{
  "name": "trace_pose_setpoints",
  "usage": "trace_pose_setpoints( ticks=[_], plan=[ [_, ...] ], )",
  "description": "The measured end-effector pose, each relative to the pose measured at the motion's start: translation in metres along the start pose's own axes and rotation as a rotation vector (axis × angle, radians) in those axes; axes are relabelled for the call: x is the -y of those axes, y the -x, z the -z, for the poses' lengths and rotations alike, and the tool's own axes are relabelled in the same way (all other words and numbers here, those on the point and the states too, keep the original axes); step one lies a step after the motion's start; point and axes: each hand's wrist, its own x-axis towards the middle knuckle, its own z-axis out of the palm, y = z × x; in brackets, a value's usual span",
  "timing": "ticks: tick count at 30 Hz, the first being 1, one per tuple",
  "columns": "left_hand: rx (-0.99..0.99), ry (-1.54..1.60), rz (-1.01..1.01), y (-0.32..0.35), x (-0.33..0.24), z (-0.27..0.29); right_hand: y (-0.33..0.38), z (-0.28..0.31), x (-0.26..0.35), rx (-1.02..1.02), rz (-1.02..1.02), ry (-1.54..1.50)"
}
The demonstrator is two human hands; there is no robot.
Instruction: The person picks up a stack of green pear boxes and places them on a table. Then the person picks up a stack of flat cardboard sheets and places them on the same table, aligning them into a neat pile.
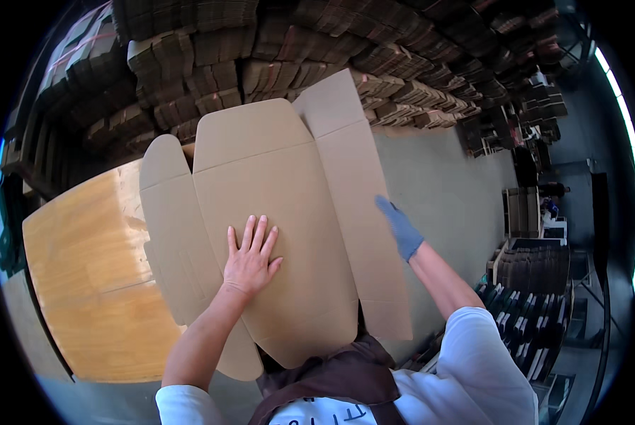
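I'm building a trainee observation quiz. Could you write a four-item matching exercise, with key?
1. Left hand
2. Right hand
3. Wooden tabletop
4. Apron

A. Dark brown
B. Bare, fingers spread on the cardboard box blank
C. Yellow-orange, left of the blank
D. In a blue-grey glove, at the blank's right edge

Pairs: 1-B, 2-D, 3-C, 4-A

Cardbd sheet [299,188] is overlapping desk [91,276] on its L, w/ cardbd stacks [268,76] sitting behind, floor [445,184] showing to R, L hand [249,265] resting mid-sheet, R hand [401,232] at R edge.
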Motion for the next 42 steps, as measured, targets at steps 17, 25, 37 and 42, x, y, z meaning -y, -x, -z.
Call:
trace_pose_setpoints(
  ticks=[17,25,37,42],
  plan=[
    [0.019,-0.104,0.051,-0.002,-0.010,0.005,0.001,-0.033,-0.031,-0.293,0.381,0.725],
    [0.061,-0.275,0.065,0.011,0.006,0.000,0.011,0.004,-0.057,-0.054,0.951,0.448],
    [0.330,-0.517,0.135,-0.060,-0.063,0.061,-0.049,0.100,-0.296,0.544,-0.154,-0.540],
    [0.434,-0.290,-0.381,-0.231,-0.226,0.024,-0.053,0.105,-0.299,0.680,-0.097,-0.899]
  ],
)
